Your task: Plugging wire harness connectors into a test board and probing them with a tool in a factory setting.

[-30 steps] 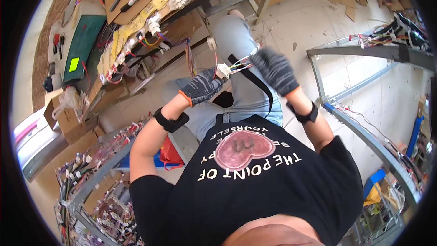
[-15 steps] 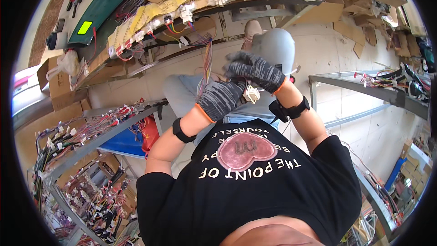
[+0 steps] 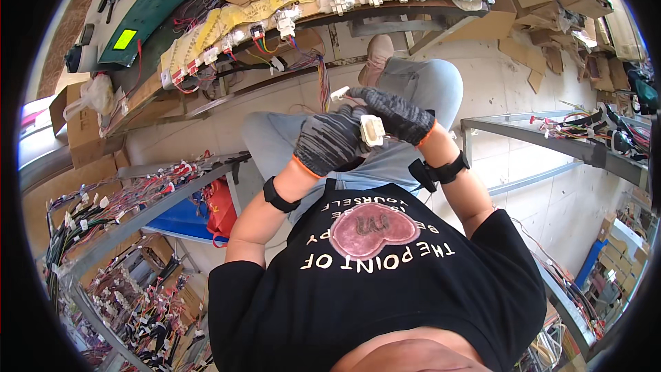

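Both my hands meet above my lap in dark grey knit gloves with orange cuffs. My left hand (image 3: 328, 142) is closed around a wire harness, mostly hidden in the gloves. A large white plug connector (image 3: 372, 131) of this harness sticks out between the two hands. My right hand (image 3: 396, 116) lies over the harness from the other side, its fingers bent and closed on it. Beyond my right fingertips shows a smaller white connector (image 3: 339, 94). The wires between the connectors are largely covered by the gloves.
Ahead runs a bench edge with a yellow-taped board (image 3: 303, 17) bearing several white connectors. A bundle of coloured wires (image 3: 322, 83) hangs from it. A green tester (image 3: 148, 17) stands far left. Metal racks with harnesses flank me, left rack (image 3: 144, 213) and right rack (image 3: 551, 131).
My hands have turned the harness, so the large white connector now faces up between them. The smaller white connector has come into view beyond my right fingertips. My right knee has shifted slightly right.
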A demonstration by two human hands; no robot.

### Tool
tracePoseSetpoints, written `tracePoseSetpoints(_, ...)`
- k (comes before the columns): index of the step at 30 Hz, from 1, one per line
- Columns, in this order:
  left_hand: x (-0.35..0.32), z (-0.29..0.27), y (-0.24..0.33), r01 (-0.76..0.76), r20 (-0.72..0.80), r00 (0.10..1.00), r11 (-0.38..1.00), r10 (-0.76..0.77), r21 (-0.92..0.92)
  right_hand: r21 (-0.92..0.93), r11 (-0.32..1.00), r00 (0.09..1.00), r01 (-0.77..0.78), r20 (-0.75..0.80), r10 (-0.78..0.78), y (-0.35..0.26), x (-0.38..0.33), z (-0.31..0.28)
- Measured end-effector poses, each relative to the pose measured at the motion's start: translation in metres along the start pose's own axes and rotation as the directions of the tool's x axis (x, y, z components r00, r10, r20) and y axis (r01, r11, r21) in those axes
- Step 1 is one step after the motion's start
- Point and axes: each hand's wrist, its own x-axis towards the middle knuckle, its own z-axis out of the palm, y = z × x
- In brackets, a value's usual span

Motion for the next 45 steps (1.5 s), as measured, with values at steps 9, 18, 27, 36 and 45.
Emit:
tracePoseSetpoints(9,-0.004,-0.008,-0.01,0.061,-0.203,0.977,0.998,-0.067,-0.035,0.953,0.197,0.753,0.229,-0.301,0.585,0.009,0.048,-0.012)
tracePoseSetpoints(18,0.023,0.01,-0.028,0.051,-0.141,0.884,0.391,-0.445,-0.919,0.732,0.677,0.712,0.076,-0.516,0.477,-0.006,0.049,-0.041)
tracePoseSetpoints(27,0.055,-0.003,-0.026,0.268,0.345,0.739,-0.218,-0.579,-0.939,0.395,0.91,0.711,0.123,-0.675,0.196,-0.021,0.061,-0.059)
tracePoseSetpoints(36,0.086,0.018,-0.044,0.014,0.165,0.768,-0.241,-0.619,-0.97,0.633,0.749,0.653,0.195,-0.654,0.382,-0.015,0.076,-0.059)
tracePoseSetpoints(45,0.103,-0.009,-0.027,0.079,0.251,0.711,-0.28,-0.657,-0.957,-0.239,0.968,0.331,-0.081,-0.922,-0.2,-0.047,0.038,-0.058)
